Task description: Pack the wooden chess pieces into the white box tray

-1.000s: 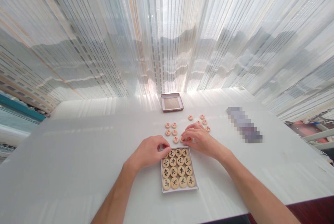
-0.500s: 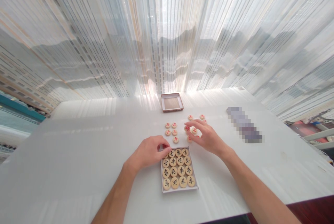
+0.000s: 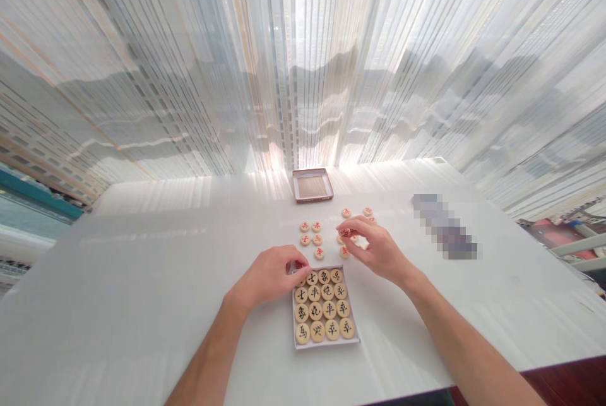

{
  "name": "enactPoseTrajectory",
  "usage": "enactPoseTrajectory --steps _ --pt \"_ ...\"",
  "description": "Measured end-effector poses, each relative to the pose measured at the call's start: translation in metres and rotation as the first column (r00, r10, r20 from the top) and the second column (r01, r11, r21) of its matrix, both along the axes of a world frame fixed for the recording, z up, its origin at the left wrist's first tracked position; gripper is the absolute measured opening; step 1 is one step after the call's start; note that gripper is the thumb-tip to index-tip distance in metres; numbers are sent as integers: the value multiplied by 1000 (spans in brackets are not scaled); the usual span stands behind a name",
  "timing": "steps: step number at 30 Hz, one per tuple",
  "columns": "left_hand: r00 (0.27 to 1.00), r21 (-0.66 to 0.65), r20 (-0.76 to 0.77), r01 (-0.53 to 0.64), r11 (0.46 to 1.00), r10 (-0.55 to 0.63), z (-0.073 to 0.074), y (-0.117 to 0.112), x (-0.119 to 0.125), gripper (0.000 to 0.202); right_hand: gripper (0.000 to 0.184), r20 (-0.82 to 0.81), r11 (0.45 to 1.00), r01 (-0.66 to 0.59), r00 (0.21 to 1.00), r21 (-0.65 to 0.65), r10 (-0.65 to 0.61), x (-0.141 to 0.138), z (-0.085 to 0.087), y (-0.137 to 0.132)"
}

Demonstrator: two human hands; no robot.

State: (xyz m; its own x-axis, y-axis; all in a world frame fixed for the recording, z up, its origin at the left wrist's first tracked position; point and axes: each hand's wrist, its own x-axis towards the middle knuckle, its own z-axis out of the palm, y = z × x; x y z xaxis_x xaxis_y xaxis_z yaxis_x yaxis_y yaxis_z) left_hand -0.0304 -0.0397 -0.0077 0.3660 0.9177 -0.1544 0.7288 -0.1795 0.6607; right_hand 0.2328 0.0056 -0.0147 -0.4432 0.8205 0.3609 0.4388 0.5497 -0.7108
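Observation:
A shallow white box [image 3: 350, 343] holds rows of round xiangqi pieces [image 3: 327, 292] with black characters. At its far left corner, my left hand [image 3: 272, 274] is closed, thumb and fingers gripping the rim and partly covering a corner piece. Farther back and to the right, my right hand [image 3: 372, 245] pinches a red-marked xiangqi piece [image 3: 346, 233] between thumb and fingertips, tilted and just above the other pieces. Red pieces lie loose around that hand, some partly hidden under it. Left of them sits a small group of red pieces [image 3: 317, 239].
An open box lid [image 3: 313, 198] lies toward the back of the white table [image 3: 156, 280]. On the right is a blurred-out oblong item [image 3: 444, 229]. A striped sheer curtain [image 3: 265, 77] hangs along the far edge, and shelving [image 3: 575, 245] stands at the far right.
My right hand's fingers have closed on a red-marked piece and lifted and tilted it off the table. My left hand stays at the box corner.

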Motion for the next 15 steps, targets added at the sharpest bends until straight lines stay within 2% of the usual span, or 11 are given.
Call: enactPoseTrajectory --steps 4,15 --pt "1000 7 5 5 1000 -5 -1 0 0 24 15 5 999 -9 1000 -52 9 -1 1 -1" --pt "1000 18 17 11 1000 -11 -1 0 -1 23 15 -9 998 -27 1000 -64 27 -1 2 0"
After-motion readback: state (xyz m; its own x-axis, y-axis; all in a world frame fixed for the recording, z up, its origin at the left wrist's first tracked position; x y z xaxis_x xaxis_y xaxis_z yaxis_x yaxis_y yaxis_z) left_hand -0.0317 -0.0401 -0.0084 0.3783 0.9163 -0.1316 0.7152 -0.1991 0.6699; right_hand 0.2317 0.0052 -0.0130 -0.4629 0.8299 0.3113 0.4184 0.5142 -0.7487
